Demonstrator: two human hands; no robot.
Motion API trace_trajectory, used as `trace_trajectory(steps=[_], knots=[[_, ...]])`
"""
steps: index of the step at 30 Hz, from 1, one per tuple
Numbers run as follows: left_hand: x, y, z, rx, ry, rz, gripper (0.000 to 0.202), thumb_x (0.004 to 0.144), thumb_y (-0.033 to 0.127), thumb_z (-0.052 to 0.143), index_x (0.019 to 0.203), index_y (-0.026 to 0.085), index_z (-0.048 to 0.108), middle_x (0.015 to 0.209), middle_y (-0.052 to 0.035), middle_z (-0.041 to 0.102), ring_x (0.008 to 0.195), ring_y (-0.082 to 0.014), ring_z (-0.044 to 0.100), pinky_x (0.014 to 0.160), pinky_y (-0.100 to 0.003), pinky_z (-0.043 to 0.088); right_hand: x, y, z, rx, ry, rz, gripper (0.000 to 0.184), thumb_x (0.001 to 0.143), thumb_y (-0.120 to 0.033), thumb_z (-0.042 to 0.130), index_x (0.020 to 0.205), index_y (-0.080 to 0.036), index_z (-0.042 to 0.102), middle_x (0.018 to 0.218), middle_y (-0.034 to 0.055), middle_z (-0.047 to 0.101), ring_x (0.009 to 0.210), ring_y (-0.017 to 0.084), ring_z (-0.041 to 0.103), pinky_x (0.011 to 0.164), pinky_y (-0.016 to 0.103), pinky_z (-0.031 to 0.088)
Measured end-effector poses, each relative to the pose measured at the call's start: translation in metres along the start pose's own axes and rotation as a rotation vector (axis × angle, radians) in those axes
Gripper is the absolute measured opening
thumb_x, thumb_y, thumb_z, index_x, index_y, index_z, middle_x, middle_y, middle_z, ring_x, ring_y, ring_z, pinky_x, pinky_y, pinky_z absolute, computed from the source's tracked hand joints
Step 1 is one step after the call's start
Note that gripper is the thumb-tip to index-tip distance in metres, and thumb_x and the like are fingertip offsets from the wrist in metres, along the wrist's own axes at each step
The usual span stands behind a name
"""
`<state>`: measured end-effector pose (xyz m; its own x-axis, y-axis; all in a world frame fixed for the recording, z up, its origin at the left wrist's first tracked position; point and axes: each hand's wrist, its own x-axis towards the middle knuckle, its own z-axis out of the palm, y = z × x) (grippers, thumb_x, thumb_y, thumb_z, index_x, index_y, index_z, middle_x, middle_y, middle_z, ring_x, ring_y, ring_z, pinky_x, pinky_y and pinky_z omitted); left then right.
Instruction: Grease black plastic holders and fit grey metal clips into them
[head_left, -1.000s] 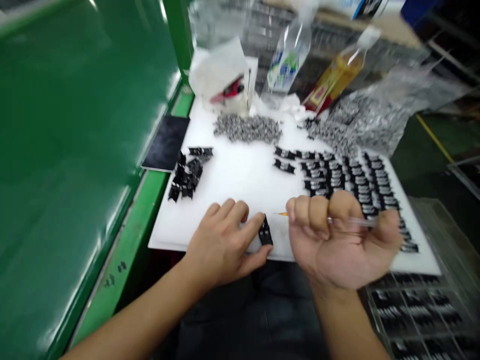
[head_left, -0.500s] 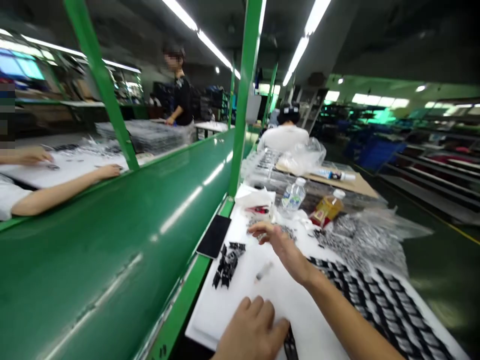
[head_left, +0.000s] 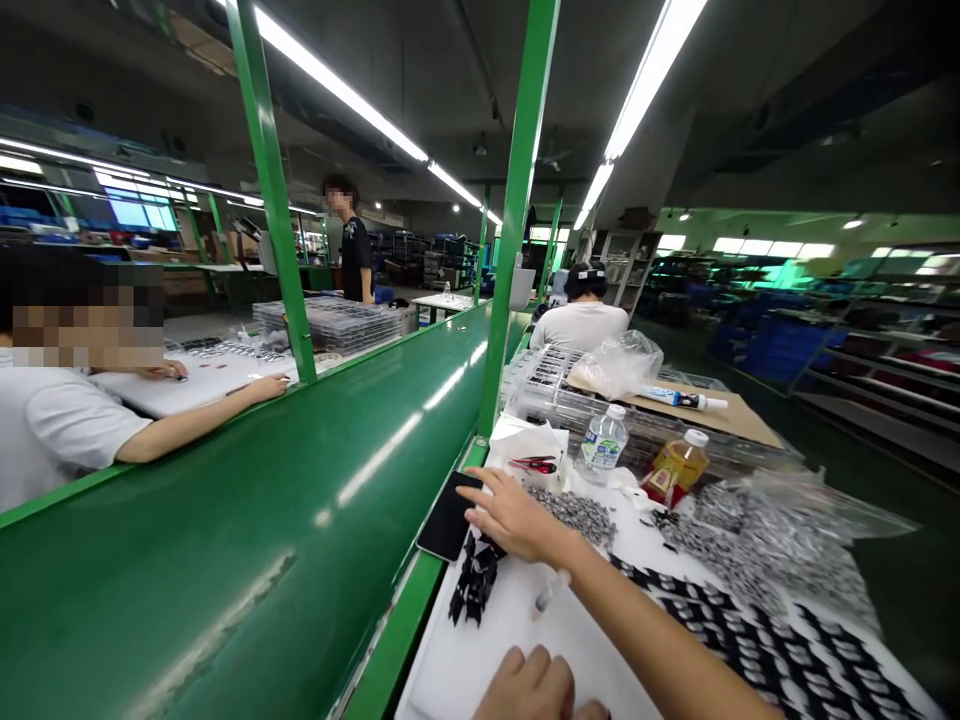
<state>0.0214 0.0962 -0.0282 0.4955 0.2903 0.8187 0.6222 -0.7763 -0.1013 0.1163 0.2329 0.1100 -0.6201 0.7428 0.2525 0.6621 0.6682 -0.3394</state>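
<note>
In the head view, the phone lay flat on the green ledge, against the left edge of the white board and alongside the green belt. Long axis ran away from the person, leaning rightward toward its far end; 1 short end faced back to the near side.

Right hand reached in from the right, palm down, fingers stretched and spread, fingertips over the phone's far right part. Contact could not be told. Left hand sat at the bottom edge, fingers curled; could not tell whether it pinched anything, being cut off by the frame.

Against 0.5 s earlier: right hand had moved from above the board to the phone; phone kept its place on the ledge. The black part at the left hand then was no longer clearly seen. Clear tube, in the right hand 1.0 s earlier, lay on the board, blurred. At left, a co-worker's white shirt showed more fully.

Phone: thin slab, dark blank face, pale rim along its near end. Just nearer lay a heap of black parts; right of the hand, a pile of silver bits.
</note>
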Motion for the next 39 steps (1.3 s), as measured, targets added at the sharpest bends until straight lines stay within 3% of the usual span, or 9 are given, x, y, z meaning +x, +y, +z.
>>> trace_trajectory(steps=[4,8,11,14,17,24,29,34,39], knots=[[0.003,-0.003,-0.023,-0.059,-0.167,0.028,0.019,0.092,0.034,0.072,0.099,0.027,0.056,0.076,0.0006,0.050,0.067,-0.0176,0.047,0.062,-0.035,0.021,-0.034,0.009,-0.038,-0.030,0.074,0.046,0.041,0.112,-0.042,0.039,0.133,-0.022,0.068,0.156,0.0158,0.055,0.142,0.030,0.054,0.120,0.049,0.045],[0.007,-0.003,-0.035,-0.089,-0.335,0.051,0.019,0.096,0.037,0.069,0.101,0.024,0.055,0.083,-0.0015,0.054,0.073,-0.0188,0.048,0.064,-0.034,0.023,-0.094,0.038,-0.073,-0.088,0.031,0.169,0.033,0.110,-0.041,0.041,0.112,-0.024,0.070,0.119,0.0121,0.071,0.103,0.025,0.070,0.095,0.041,0.057],[0.008,-0.002,-0.037,-0.141,-0.397,0.043,0.035,0.096,0.055,0.067,0.106,0.024,0.056,0.087,-0.0025,0.056,0.077,-0.0212,0.051,0.066,-0.034,0.025,-0.143,0.071,-0.087,-0.167,-0.029,0.317,0.030,0.105,-0.043,0.050,0.096,-0.024,0.072,0.101,0.0090,0.072,0.082,0.023,0.069,0.080,0.038,0.056],[0.009,-0.002,-0.040,-0.210,-0.441,0.023,0.060,0.092,0.080,0.058,0.112,0.023,0.058,0.089,-0.0032,0.057,0.081,-0.0227,0.052,0.067,-0.035,0.028,-0.184,0.102,-0.092,-0.246,-0.021,0.476,0.028,0.099,-0.043,0.053,0.099,-0.023,0.072,0.102,0.0122,0.074,0.083,0.026,0.069,0.078,0.039,0.055],[0.013,-0.003,-0.046,-0.262,-0.493,0.012,0.061,0.091,0.080,0.058,0.112,0.023,0.058,0.091,-0.0035,0.057,0.083,-0.0224,0.053,0.068,-0.036,0.029,-0.210,0.122,-0.089,-0.284,-0.020,0.579,0.028,0.096,-0.043,0.053,0.099,-0.023,0.073,0.102,0.0140,0.075,0.090,0.029,0.071,0.084,0.041,0.055],[0.019,-0.005,-0.056,-0.327,-0.556,-0.030,0.054,0.093,0.073,0.055,0.114,0.023,0.058,0.095,-0.0039,0.058,0.085,-0.0231,0.053,0.069,-0.038,0.032,-0.228,0.136,-0.073,-0.254,-0.074,0.630,0.025,0.094,-0.043,0.055,0.092,-0.024,0.072,0.094,0.0096,0.078,0.085,0.026,0.071,0.079,0.036,0.052],[0.025,-0.006,-0.066,-0.387,-0.613,-0.075,0.050,0.091,0.068,0.062,0.117,0.024,0.058,0.101,-0.0045,0.059,0.091,-0.0250,0.054,0.073,-0.040,0.036,-0.230,0.138,-0.076,-0.237,-0.055,0.632,0.023,0.094,-0.037,0.057,0.089,-0.024,0.075,0.090,0.0071,0.079,0.081,0.025,0.071,0.076,0.035,0.050],[0.035,-0.007,-0.076,-0.429,-0.664,-0.137,0.048,0.095,0.058,0.065,0.131,0.027,0.056,0.111,-0.0056,0.061,0.099,-0.0275,0.055,0.081,-0.043,0.040,-0.237,0.143,-0.089,-0.280,0.036,0.669,0.020,0.100,-0.030,0.057,0.103,-0.020,0.074,0.104,0.0089,0.077,0.094,0.023,0.070,0.090,0.039,0.054],[0.037,-0.008,-0.075,-0.447,-0.684,-0.130,0.049,0.097,0.055,0.063,0.137,0.027,0.055,0.112,-0.0070,0.061,0.101,-0.0293,0.056,0.083,-0.045,0.041,-0.238,0.147,-0.090,-0.311,0.059,0.684,0.026,0.103,-0.041,0.066,0.110,-0.017,0.071,0.111,0.0065,0.073,0.100,0.021,0.070,0.094,0.043,0.059]])
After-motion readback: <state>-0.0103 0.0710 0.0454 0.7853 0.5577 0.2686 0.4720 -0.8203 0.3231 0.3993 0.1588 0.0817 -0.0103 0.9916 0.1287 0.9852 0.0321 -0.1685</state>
